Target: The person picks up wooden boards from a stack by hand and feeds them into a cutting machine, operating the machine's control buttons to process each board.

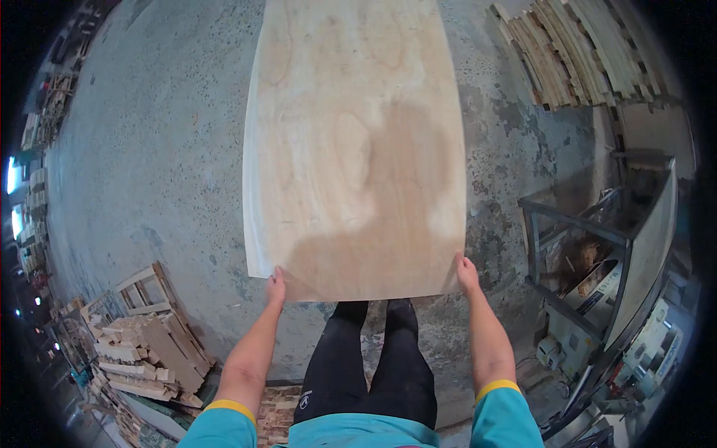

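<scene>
A large pale plywood sheet [321, 172] stretches away from me, its far end running out of the picture at the top. My left hand [275, 285] grips its near edge close to the left corner, fingers closed with the thumb on top. At the near right corner, my right hand [467, 272] pinches the sheet in the same way. The fingers beneath the wood are hidden on both sides. A shadow of a head and shoulders falls across the sheet's right half.
Rough concrete floor [149, 172] lies around the sheet. Stacked boards [575, 52] stand at the far right. Nearer on the right is a metal-framed machine [582, 261]. Piled wood pieces [142, 355] and a wooden frame [146, 287] sit at the lower left.
</scene>
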A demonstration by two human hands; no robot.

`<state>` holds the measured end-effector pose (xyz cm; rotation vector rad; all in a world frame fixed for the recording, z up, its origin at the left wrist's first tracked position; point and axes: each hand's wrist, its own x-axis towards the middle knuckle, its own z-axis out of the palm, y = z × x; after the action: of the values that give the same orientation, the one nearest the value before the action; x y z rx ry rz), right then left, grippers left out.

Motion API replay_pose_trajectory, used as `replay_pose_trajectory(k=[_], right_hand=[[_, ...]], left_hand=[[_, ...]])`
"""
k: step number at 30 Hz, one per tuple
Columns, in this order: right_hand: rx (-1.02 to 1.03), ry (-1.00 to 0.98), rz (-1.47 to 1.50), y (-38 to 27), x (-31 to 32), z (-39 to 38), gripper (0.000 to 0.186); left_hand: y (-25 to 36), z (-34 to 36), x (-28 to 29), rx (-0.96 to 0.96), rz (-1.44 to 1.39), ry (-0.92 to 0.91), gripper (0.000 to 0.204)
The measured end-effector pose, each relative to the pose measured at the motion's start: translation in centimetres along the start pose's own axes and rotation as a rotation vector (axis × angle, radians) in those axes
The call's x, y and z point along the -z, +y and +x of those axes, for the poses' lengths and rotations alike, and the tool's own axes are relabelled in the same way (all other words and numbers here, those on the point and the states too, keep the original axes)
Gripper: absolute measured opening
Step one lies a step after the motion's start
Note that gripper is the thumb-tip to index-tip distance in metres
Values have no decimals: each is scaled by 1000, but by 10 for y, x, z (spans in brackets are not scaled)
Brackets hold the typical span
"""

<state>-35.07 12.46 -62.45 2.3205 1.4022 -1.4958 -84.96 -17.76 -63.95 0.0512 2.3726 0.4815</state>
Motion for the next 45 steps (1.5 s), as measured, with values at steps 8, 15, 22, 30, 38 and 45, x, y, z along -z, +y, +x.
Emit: replay_pose_trajectory(k=[8,15,22,30,38,45], right_hand=[[269,-181,137,-33,36,-114,55],[522,-117,-129,16,225,-181,46],[503,-241,-89,75,348,-269,69],[231,-917,1654,240,227,-485,82],[101,-519,1155,324,198,-552,71],[337,-35,1034,361,342,-627,65]], left_hand=[[18,-90,144,-43,22,-11,88],[42,-316,130,9,157,-118,92],[-28,-468,121,24,11,-84,97],[-110,-574,97,113,-301,-307,104],[-170,-760,40,12,-552,-515,87],[-194,-906,-18,38,-904,-1181,83]])
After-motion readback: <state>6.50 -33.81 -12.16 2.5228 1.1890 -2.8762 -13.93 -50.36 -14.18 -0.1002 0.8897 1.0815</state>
